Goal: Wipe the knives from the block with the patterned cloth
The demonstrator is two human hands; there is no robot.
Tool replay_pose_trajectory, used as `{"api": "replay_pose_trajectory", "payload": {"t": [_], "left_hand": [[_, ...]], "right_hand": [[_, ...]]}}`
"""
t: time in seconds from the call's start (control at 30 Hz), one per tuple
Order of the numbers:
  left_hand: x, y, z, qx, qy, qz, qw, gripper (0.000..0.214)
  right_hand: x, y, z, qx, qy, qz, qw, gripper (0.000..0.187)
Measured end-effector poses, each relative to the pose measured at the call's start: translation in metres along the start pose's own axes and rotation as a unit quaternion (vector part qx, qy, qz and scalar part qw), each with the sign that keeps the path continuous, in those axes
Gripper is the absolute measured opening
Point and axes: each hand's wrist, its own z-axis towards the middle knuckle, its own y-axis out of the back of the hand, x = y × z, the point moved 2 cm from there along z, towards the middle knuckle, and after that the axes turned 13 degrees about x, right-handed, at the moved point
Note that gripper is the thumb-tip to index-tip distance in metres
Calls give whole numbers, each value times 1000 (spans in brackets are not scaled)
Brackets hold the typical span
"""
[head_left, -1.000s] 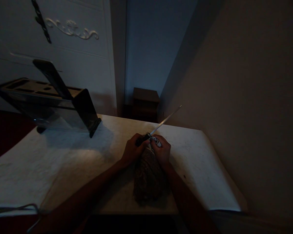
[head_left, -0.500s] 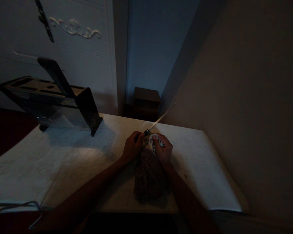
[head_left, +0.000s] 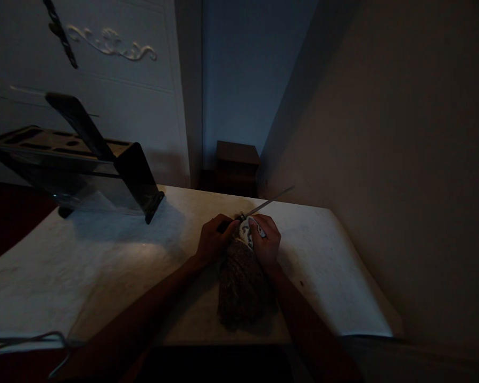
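Observation:
My left hand [head_left: 215, 236] is closed round the dark handle of a honing steel [head_left: 269, 201], whose thin rod points away to the upper right. My right hand [head_left: 266, 238] grips the pale, patterned end of a cloth [head_left: 245, 232] close beside the handle. The brown, fuzzy part of this cloth hangs down between my forearms toward the table's near edge. Both hands are close together over the table, and my fingers partly hide the handle. Whether the cloth touches the steel is hard to tell in the dim light.
On the left of the pale table [head_left: 175, 223] stands a knife block [head_left: 91, 175] with clear sides and one black-handled knife [head_left: 77, 125] sticking out. A wire or cable [head_left: 35, 336] lies at the lower left. A wall [head_left: 383, 149] rises along the right; a brown box-like piece [head_left: 237, 154] stands beyond.
The rod of the steel has tipped lower and swung to the right. Both hands stay close together with the cloth still gripped. The view has shifted slightly.

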Motion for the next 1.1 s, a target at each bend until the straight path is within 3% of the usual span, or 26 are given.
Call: {"api": "replay_pose_trajectory", "payload": {"t": [0.6, 0.9, 1.1], "left_hand": [[8, -3, 4, -12, 28, -71, 997, 27], [11, -6, 4, -36, 56, -96, 993, 30], [4, -9, -1, 1, 40, -95, 995, 31]], "right_hand": [[-12, -1, 4, 33, -55, -31, 997, 15], [1, -1, 0, 21, -7, -36, 999, 15], [1, -3, -1, 21, -8, -28, 999, 13]]}}
